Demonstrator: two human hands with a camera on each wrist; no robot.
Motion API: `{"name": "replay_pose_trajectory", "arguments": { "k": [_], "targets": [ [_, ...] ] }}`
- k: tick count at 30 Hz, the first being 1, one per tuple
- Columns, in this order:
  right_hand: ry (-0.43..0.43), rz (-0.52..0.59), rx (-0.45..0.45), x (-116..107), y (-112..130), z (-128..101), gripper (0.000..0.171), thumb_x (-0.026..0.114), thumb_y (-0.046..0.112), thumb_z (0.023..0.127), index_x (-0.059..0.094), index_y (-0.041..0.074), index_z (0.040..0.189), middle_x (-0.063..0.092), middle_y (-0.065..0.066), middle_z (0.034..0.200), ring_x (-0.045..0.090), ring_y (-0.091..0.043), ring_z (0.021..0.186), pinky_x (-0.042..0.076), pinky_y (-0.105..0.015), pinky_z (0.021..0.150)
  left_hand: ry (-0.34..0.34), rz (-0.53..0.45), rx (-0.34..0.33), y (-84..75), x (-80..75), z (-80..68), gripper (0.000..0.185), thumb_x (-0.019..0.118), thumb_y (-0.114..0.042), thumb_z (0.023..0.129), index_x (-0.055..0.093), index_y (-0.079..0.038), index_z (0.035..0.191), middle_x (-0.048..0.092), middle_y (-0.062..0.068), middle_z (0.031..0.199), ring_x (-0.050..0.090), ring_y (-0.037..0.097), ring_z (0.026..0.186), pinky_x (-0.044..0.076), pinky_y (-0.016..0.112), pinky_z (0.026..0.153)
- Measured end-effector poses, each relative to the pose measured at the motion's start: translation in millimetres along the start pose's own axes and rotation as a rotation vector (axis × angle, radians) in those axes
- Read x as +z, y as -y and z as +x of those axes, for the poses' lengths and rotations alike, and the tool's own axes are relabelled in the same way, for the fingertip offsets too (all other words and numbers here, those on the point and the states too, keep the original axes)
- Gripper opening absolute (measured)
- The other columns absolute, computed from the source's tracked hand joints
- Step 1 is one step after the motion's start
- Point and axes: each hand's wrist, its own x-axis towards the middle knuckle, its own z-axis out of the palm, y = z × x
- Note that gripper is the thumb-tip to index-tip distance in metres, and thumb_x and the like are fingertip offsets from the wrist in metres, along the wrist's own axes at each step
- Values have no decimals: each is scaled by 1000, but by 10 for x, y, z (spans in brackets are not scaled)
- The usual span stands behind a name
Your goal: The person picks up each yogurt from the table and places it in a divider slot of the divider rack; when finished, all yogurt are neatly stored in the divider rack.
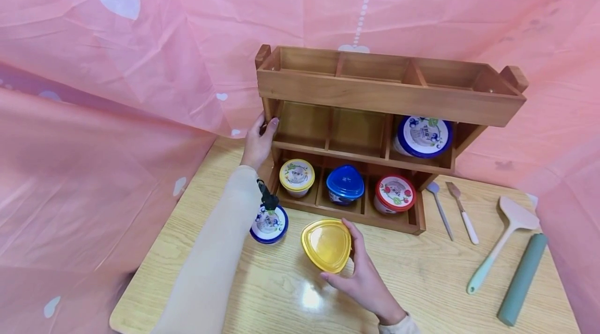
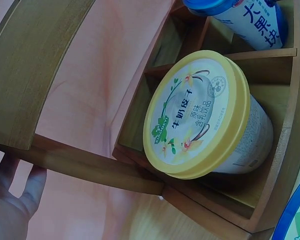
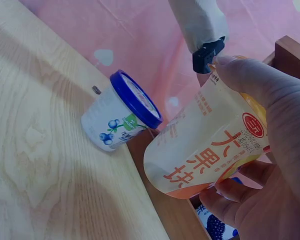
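My right hand [image 1: 363, 274] holds a yogurt cup with a yellow three-cornered lid [image 1: 326, 245] above the table, thumb and fingers at opposite sides. In the right wrist view this cup [image 3: 205, 142] is white with orange lettering. At the left side of the three-tier wooden shelf [image 1: 389, 91], my left hand [image 1: 259, 142] grips the upright, its fingers partly hidden behind the wood. A yellow-lidded tub [image 2: 197, 117], a blue-lidded cup [image 1: 345, 183] and a red-lidded tub [image 1: 395, 194] sit in the bottom tier. One blue-lidded tub [image 1: 425, 136] occupies the middle tier's right compartment.
Another blue-lidded tub [image 3: 121, 112] stands on the table by the shelf's front left corner, partly under my left arm. To the right lie two small spatulas [image 1: 464, 214], a turner [image 1: 503, 240] and a green roller [image 1: 522, 279]. Pink cloth [image 1: 211, 21] hangs behind.
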Motion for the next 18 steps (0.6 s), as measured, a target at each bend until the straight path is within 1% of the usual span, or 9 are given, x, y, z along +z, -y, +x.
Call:
{"name": "replay_pose_trajectory", "arguments": {
  "k": [6,9,13,16,18],
  "targets": [
    [-10,-2,-23,-67,41,64,115,92,17,68,18,22,156,39,-4,151,44,-9,132,38,-11,104,-7,3,4,1,-1,1,57,50,-47,101,39,-26,152,46,7,151,48,24,137,41,38,113],
    [-25,-10,-51,-137,99,124,115,91,15,69,17,23,156,38,-4,151,44,-8,132,37,-10,104,-4,4,-2,-1,-2,1,58,50,-49,100,37,-27,153,45,6,152,47,24,137,41,39,113],
    [-50,-19,-89,-267,213,218,115,89,9,70,15,22,157,37,-6,151,42,-2,130,35,-8,104,-3,4,-7,4,1,5,59,49,-50,100,37,-28,153,45,5,152,46,24,138,41,40,113],
    [-77,-16,-120,-364,317,293,116,88,2,70,14,22,157,34,-7,151,42,-2,129,36,-7,103,-2,2,-7,9,3,6,59,49,-50,100,36,-29,153,45,6,152,46,24,138,41,40,113],
    [-98,-16,-144,-423,389,348,117,88,-1,68,14,22,157,33,-6,151,42,-3,128,38,-7,101,-1,-3,-8,14,4,7,59,49,-50,100,36,-29,153,45,6,152,46,24,138,41,40,113]
  ]
}}
